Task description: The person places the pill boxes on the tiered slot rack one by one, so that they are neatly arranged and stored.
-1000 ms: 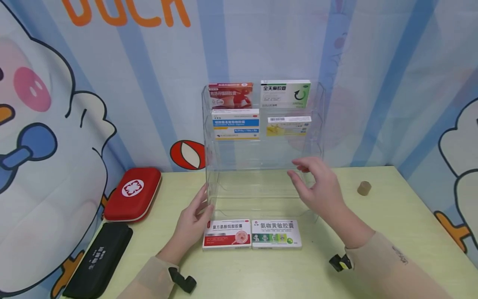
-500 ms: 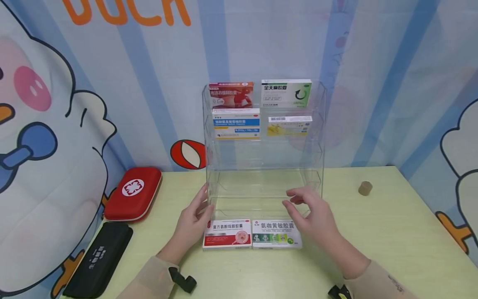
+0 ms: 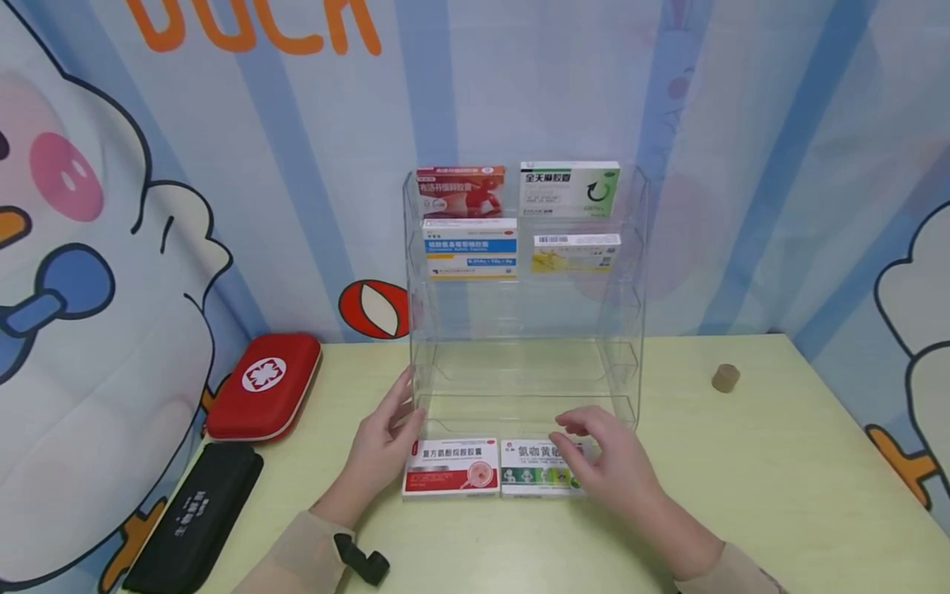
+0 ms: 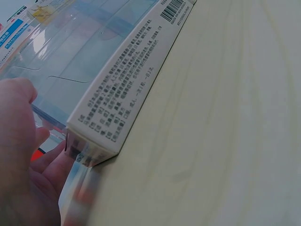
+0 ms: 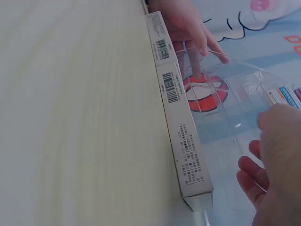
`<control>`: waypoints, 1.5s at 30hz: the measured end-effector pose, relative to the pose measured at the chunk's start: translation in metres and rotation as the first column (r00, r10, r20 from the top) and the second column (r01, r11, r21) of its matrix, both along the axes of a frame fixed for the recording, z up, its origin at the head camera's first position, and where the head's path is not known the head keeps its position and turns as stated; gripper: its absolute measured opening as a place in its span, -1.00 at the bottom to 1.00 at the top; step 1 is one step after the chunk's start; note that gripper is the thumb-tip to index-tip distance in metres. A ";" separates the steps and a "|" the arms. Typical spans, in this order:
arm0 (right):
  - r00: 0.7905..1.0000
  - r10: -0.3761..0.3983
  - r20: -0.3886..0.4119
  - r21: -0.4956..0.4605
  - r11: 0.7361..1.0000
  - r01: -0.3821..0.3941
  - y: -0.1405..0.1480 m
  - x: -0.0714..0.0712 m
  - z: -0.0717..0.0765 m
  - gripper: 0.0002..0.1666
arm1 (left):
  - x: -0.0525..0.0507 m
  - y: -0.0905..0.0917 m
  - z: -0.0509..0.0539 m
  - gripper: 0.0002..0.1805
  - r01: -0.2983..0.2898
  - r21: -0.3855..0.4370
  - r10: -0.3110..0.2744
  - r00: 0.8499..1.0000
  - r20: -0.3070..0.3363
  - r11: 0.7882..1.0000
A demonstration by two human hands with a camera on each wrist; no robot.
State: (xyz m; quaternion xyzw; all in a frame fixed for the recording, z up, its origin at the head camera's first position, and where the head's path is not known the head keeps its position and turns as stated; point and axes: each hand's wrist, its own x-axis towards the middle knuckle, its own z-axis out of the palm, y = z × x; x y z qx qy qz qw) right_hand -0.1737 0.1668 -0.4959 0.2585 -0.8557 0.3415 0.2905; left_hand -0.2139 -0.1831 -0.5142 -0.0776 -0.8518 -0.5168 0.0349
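Note:
A clear acrylic display rack (image 3: 519,367) stands on the table. My left hand (image 3: 382,441) grips its lower left side, thumb in front and fingers on the outer side. Over the white-and-green medicine box (image 3: 530,474) hovers my right hand (image 3: 612,462), thumb and loosely bent fingers apart with nothing between them; it hides the box's right end. Beside that box lies a white-and-red medicine box (image 3: 453,468), both at the rack's front foot. In the right wrist view the boxes' printed sides form one row, and the right hand (image 5: 277,160) is apart from them.
Upper tiers of the rack hold a red box (image 3: 460,194), a white-and-green box (image 3: 567,190), a blue-striped box (image 3: 470,250) and a yellow-and-white box (image 3: 575,253). A red first-aid case (image 3: 263,384) and a black case (image 3: 193,516) lie left; a small brown cylinder (image 3: 725,378) stands right.
My right hand has come down and toward me, from beside the rack's middle tiers to above the right front box. My left hand keeps its hold on the rack.

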 end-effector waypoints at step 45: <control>0.867 -0.306 0.394 0.395 0.908 0.141 0.010 0.020 -0.002 -0.23 | -0.001 0.000 -0.001 -0.17 0.009 0.010 -0.009 1.000 -0.008 1.000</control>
